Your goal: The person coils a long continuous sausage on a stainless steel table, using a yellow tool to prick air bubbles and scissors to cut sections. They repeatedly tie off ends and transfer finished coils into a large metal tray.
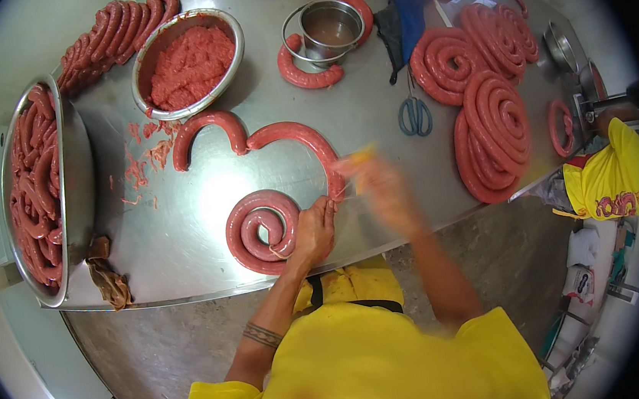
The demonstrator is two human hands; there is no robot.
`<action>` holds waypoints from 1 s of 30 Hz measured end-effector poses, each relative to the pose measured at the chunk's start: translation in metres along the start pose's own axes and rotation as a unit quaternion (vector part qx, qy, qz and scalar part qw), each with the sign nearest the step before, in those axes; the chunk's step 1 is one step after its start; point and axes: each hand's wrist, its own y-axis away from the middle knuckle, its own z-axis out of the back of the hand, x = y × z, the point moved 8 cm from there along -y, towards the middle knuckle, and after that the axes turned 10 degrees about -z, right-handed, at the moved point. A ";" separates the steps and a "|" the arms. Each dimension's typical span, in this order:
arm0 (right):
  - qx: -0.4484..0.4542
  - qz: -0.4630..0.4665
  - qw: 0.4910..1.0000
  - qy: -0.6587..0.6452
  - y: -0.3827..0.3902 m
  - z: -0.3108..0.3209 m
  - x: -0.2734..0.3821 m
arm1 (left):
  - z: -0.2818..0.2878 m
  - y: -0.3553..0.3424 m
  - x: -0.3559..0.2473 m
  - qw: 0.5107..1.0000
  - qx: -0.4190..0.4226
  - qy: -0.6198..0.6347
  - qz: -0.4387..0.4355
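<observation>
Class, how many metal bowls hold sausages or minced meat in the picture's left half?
2: a large bowl of sausages at the far left, and a smaller bowl of minced meat to its upper right. Any nested underneath would be hidden.

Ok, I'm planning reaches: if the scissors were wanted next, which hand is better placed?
Probably the right hand: it is nearer the scissors, though blurred and seemingly holding something yellow. The left hand is farther away and seems to grip the sausage.
</observation>
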 end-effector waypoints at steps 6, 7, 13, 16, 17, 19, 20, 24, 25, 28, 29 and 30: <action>-0.194 -0.226 0.935 -0.190 0.130 0.140 -0.136 | 0.000 -0.017 0.024 0.997 -0.041 -0.013 0.059; -0.132 -0.335 0.919 -0.157 0.165 0.132 -0.163 | 0.001 -0.018 0.032 0.996 -0.025 0.034 0.075; 0.001 -0.464 0.867 -0.183 0.153 0.032 -0.170 | 0.023 -0.009 0.003 0.986 -0.044 -0.066 -0.146; 0.035 -0.204 0.955 0.214 0.037 -0.002 -0.122 | 0.029 0.006 -0.033 0.913 -0.077 -0.326 -0.232; 0.114 -0.093 0.958 0.246 0.019 -0.025 -0.108 | 0.034 0.008 -0.040 0.918 -0.091 -0.310 -0.229; 0.228 0.003 0.961 0.155 0.014 -0.062 -0.099 | 0.037 0.006 -0.027 0.979 -0.057 -0.166 -0.106; 0.245 -0.039 0.957 0.148 0.016 -0.068 -0.106 | 0.036 0.007 -0.012 0.997 -0.043 -0.068 -0.003; 0.120 0.061 0.975 0.177 0.037 -0.026 -0.062 | 0.000 0.008 0.001 0.991 0.038 0.132 0.009; 0.072 0.062 0.979 0.181 0.036 0.001 -0.044 | -0.008 0.006 0.009 0.998 0.058 0.004 -0.001; -0.215 -0.071 0.889 -0.398 0.077 0.170 -0.037 | -0.025 0.002 0.026 0.962 0.048 -0.259 -0.077; -0.272 -0.033 0.841 -0.467 0.112 0.222 -0.035 | -0.022 -0.001 0.031 0.950 0.018 -0.296 -0.094; -0.301 -0.042 0.822 -0.482 0.149 0.259 -0.043 | -0.024 -0.003 0.039 0.940 0.028 -0.326 -0.092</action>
